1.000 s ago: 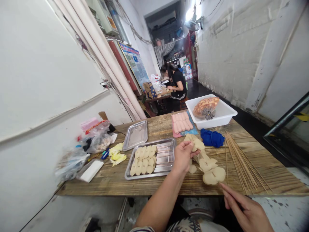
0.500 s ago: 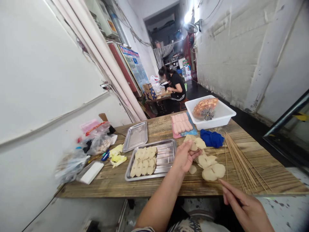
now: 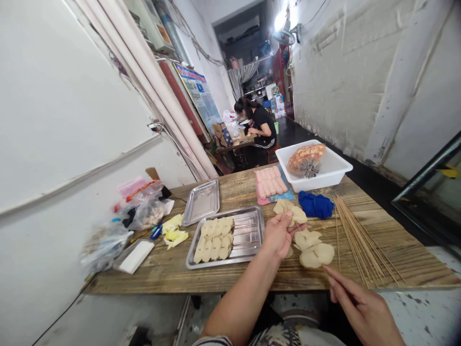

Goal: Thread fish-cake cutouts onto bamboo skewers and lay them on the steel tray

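Observation:
My right hand [image 3: 363,302] pinches the lower end of a thin wooden skewer [image 3: 325,267]. Pale round slices [image 3: 317,255], which look like potato, sit threaded along it in overlapping groups. My left hand [image 3: 279,235] is closed on more pale slices [image 3: 288,210] at the skewer's far end, thumb on top; its other fingers are partly hidden. Left of that hand, a metal tray [image 3: 248,250] holds two rows of skewered slices [image 3: 214,240], with their sticks pointing right.
Loose skewers [image 3: 360,240] lie at the right beside a blue cloth [image 3: 316,205]. Behind are a pack of pink sausages [image 3: 270,182] and a white tub [image 3: 334,175] holding a bagged reddish food. A second metal tray [image 3: 201,202] and plastic bags [image 3: 144,211] lie left. Another person [image 3: 262,122] sits farther back.
My left thumb and fingers have closed over the slices at the skewer's far end. The right hand, still pinching the skewer, has shifted very slightly left.

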The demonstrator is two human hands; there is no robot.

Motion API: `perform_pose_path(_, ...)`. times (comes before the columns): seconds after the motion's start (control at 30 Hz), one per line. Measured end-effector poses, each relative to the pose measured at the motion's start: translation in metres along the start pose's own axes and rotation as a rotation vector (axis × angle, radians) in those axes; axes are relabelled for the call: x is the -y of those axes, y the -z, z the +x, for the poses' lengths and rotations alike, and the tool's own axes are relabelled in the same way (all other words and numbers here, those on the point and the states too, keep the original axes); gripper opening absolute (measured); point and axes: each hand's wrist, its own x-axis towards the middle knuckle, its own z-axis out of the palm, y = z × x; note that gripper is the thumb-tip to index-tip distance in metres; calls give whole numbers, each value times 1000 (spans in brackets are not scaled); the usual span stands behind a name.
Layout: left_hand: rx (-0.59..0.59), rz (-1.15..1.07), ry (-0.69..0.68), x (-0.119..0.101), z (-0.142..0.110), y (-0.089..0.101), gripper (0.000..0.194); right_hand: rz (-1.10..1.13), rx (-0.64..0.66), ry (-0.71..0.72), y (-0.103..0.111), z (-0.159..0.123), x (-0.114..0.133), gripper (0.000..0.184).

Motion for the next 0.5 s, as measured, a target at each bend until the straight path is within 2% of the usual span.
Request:
perform_pose_path(0.2,-9,62,9,13,-4,-5,32,18,-5,-56,-2,-1,-3,30)
perform_pose_path(0.5,78,13,51,17,-8,-1,38,-34,-21,-53,2,2,-6,31)
